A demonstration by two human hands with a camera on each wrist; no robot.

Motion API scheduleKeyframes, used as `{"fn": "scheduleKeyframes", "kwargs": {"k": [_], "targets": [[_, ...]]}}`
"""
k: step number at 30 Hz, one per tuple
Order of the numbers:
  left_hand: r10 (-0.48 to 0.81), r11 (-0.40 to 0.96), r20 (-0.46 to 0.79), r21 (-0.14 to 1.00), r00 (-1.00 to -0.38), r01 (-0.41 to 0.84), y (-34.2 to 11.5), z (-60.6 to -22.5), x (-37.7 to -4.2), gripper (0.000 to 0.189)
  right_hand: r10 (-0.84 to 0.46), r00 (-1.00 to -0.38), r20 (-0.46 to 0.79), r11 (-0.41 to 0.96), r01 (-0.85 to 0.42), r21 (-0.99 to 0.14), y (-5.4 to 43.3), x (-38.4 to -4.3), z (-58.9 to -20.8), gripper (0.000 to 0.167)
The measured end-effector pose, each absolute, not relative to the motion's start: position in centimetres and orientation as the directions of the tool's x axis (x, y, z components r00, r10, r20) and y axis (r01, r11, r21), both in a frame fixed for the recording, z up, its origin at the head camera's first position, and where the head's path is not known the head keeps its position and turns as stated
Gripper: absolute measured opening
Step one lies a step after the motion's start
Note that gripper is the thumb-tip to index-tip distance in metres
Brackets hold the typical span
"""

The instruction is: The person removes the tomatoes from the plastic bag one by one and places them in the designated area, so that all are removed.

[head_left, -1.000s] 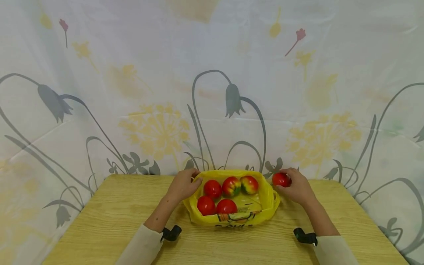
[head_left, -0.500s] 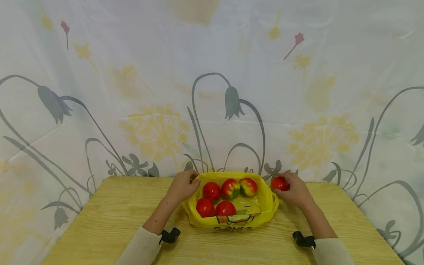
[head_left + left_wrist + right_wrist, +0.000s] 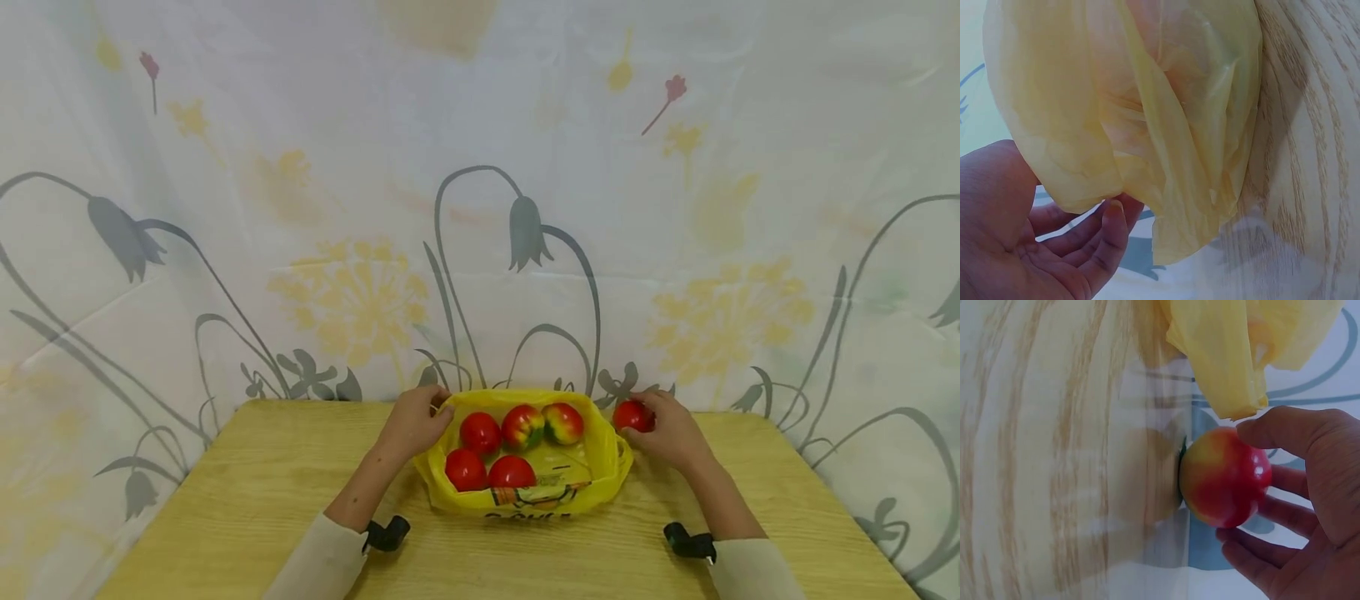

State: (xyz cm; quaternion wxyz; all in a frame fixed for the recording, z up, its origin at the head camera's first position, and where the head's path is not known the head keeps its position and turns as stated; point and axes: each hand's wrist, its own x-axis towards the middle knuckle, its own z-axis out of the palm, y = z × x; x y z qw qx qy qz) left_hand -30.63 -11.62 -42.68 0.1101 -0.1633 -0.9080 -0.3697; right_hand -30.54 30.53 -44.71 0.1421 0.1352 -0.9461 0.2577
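Note:
An open yellow plastic bag (image 3: 613,462) stands on the table, with several shiny red tomatoes (image 3: 482,432) inside, some showing yellow-green ends. At its far left corner, my left hand (image 3: 415,422) pinches the rim; the left wrist view shows thumb and fingers (image 3: 1110,250) at the edge of the thin plastic. To the right of the bag, my right hand (image 3: 670,429) holds another tomato (image 3: 1225,478) between thumb and fingers. This one is red and yellow, its green leafy end turned down toward the tabletop. A drooping bag handle (image 3: 1229,375) hangs close to the right thumb.
The wooden table (image 3: 262,500) reaches back to a hanging white cloth (image 3: 480,100) printed with grey and yellow flowers. Black wrist camera mounts (image 3: 387,533) sit at both cuffs, near the bag's front side.
From the earliest frame, my right fingers have turned slightly around the tomato, which has shifted a little left toward the bag. The left hand and the bag stay put; the last half second is nearly still.

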Motion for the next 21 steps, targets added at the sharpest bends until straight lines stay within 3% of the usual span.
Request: {"fn": "scheduleKeyframes", "kwargs": {"k": [21], "targets": [[0.199,0.671,0.331,0.640,-0.923,0.374,-11.7,-43.0,-30.7,0.026,-0.188,-0.901,0.391,0.816,-0.365,-0.449,28.0,-29.1,-41.7,0.051]]}}
